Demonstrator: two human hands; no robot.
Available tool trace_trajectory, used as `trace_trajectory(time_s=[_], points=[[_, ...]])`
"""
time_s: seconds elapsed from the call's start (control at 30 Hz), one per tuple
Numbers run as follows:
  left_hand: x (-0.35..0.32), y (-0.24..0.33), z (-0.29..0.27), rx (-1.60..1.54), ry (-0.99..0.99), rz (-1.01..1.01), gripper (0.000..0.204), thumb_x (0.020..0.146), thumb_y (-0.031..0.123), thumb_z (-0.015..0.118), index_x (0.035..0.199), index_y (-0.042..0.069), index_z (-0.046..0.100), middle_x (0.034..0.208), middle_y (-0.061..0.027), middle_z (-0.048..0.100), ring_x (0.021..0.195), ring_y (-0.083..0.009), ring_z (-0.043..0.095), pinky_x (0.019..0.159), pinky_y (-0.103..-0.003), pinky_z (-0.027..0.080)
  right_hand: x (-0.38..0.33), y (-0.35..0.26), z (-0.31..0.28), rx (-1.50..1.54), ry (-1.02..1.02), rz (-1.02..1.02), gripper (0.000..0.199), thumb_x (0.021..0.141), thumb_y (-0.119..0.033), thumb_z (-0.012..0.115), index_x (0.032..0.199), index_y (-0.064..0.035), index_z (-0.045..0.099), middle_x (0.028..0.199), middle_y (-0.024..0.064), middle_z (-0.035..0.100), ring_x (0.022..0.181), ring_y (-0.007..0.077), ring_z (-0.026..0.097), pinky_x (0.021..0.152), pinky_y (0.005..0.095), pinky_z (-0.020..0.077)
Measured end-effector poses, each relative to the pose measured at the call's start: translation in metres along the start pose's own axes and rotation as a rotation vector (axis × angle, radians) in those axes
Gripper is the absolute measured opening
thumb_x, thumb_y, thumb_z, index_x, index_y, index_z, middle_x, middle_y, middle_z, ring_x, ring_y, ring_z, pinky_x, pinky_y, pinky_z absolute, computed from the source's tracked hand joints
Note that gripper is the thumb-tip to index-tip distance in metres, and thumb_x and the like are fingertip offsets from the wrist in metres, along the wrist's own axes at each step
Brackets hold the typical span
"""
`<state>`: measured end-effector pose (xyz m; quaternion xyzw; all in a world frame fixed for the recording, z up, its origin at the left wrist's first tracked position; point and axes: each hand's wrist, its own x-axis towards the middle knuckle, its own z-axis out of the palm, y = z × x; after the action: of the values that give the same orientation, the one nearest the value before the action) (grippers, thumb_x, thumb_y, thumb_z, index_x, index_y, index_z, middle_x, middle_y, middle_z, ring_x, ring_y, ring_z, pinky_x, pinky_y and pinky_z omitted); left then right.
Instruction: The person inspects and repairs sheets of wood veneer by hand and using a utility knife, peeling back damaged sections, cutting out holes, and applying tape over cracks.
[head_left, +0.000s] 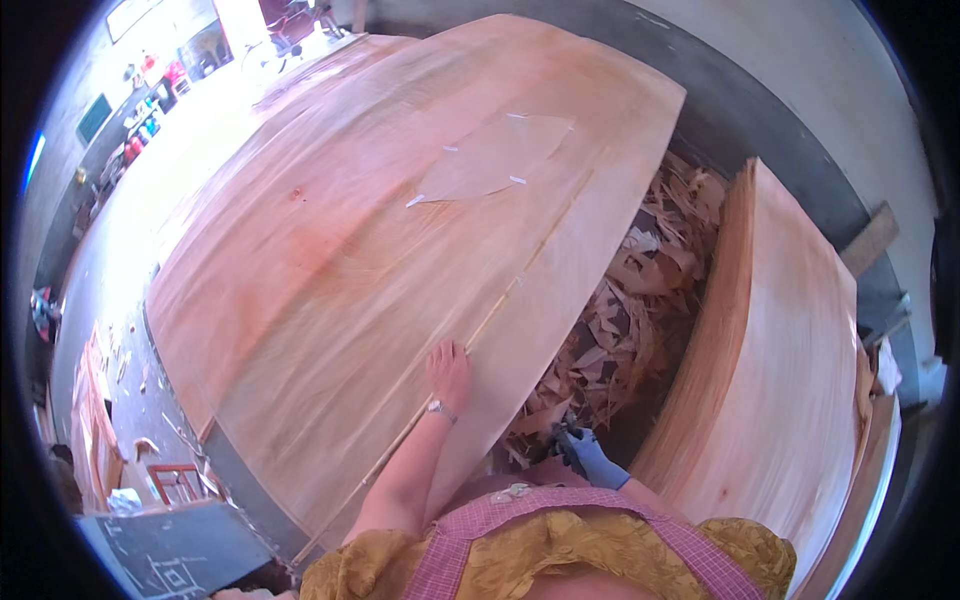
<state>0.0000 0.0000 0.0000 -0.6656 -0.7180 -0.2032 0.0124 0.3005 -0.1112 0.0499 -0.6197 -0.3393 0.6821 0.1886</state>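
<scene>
A large, thin sheet of wood veneer (330, 230) spreads out in front of me, topping a broad stack. Along its right part runs a long, thin wooden strip (500, 300). My left hand (447, 370), bare and with a watch (440, 408) at the wrist, lies over the strip with its fingers against the veneer. Down by my body, past the sheet's right edge, is my right hand (597, 460) in a blue-grey glove. Its fingers are closed around something dark that I cannot make out.
Torn veneer scraps (625, 310) fill the gap to the right. Beyond them stands a second tall veneer stack (770, 350). Several white tape pieces (415, 201) mark a patch on the sheet. A wooden stool (175, 483) and a grey board (170, 550) are at lower left.
</scene>
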Motion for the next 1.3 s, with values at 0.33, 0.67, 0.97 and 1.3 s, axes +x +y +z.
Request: trace_trajectory(time_s=[0.33,0.67,0.97,1.3], points=[[-0.001,0.001,-0.119,-1.527,-1.075,-0.365,0.056,0.100,0.021,0.054,0.147,0.003,0.030,0.117,-0.0143,0.064,0.089,-0.0216,0.069,0.072,-0.034,0.059,-0.107,0.077,0.231,0.384,-0.602,-0.163,0.064,0.100,-0.052,0.045,0.145,-0.0059,0.042,0.135,0.0097,0.057,0.114,0.0200,0.060,0.074,0.0279,0.0518],[-0.095,-0.025,-0.203,-1.902,-0.655,-0.434,0.065,0.091,0.004,0.060,0.147,0.002,0.029,0.118,-0.0235,0.056,0.093,-0.0340,0.068,0.076,-0.037,0.061,-0.243,0.155,0.406,0.622,-0.854,-0.341,0.065,0.102,-0.055,0.037,0.150,-0.0101,0.036,0.142,0.0109,0.051,0.125,0.0256,0.054,0.083,0.0349,0.0518],[-0.134,-0.155,-0.204,-1.476,-0.607,-0.373,0.055,0.089,0.026,0.066,0.137,0.009,0.044,0.121,-0.0113,0.056,0.089,-0.0243,0.064,0.071,-0.035,0.054,-0.226,0.212,0.539,0.933,-0.731,-0.237,0.046,0.102,-0.052,0.041,0.121,-0.0126,0.055,0.103,0.0036,0.065,0.090,0.0186,0.061,0.081,0.0347,0.0506],[-0.092,-0.601,-0.203,-0.674,0.349,-1.422,0.046,0.079,0.022,0.068,0.118,0.002,0.056,0.115,-0.0212,0.062,0.112,-0.0357,0.060,0.097,-0.043,0.049,-0.155,0.193,0.586,1.118,-0.162,-0.328,0.055,0.098,-0.057,0.045,0.128,-0.0119,0.059,0.102,0.0062,0.067,0.093,0.0238,0.066,0.082,0.0458,0.0550]])
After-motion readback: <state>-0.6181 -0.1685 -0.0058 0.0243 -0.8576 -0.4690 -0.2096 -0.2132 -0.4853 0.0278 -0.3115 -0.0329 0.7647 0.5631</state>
